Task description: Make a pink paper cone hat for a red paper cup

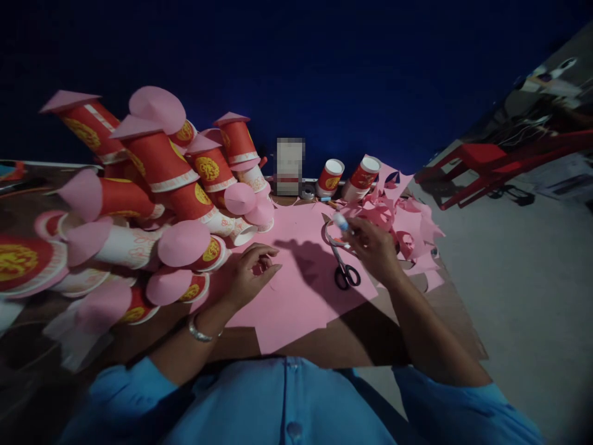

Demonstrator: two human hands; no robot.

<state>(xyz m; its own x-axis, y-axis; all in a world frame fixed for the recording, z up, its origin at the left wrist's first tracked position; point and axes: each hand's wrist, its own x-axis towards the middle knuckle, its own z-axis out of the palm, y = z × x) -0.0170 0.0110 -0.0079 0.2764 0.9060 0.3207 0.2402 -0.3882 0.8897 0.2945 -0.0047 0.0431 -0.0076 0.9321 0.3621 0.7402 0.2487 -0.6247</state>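
Note:
My left hand [256, 272] hovers over the left side of the pink paper sheets [291, 309], its fingers loosely curved, the thumb apart and nothing held. On the other side, my right hand [373, 247] is closed on a small white-and-blue tube [341, 222], which looks like a glue stick and is blurred. Below that hand, scissors [346, 275] with black handles lie on the paper, blades pointing away from me. Left of my left hand are piled red and white paper cups [157, 154] topped with pink paper cones [184, 243].
Pink paper scraps [407, 225] are heaped at the table's right. Two red cups [330, 178] stand at the back beside a blurred-out upright block [290, 167]. A dark blue surface [296, 68] rises behind. A red stool [482, 167] is on the floor to the right.

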